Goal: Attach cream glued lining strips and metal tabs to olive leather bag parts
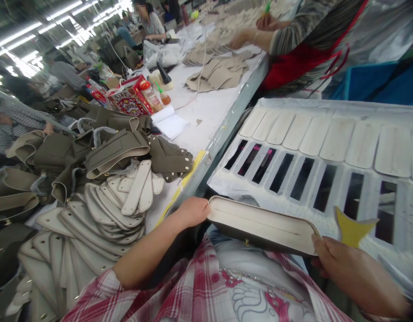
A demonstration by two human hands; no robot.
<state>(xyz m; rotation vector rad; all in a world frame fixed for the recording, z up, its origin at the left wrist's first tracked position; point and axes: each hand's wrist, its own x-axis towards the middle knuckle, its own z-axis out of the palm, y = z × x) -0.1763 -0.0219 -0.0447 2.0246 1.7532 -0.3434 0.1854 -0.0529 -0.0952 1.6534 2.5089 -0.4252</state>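
Observation:
Between my hands, close to my body, is a bag piece [260,222] with a long pale base with rounded ends and dark olive sides. My left hand [195,211] grips its left end, with the fingers closed and partly hidden. At its other end, my right hand [340,257] pinches the rim, thumb on the pale face. A small gold stud shows on the dark side below. Just beyond the piece stands a white slatted rack [280,192], with a row of pale rounded panels [337,139] along its far side.
A yellow cut-out piece [354,228] lies on the rack near my right hand. To the left are piled pale straps [102,210] and olive bag bodies [115,150] on the table. Across the table, a co-worker's hands [242,38] are among beige pieces [220,74]. A blue bin [367,85] stands behind.

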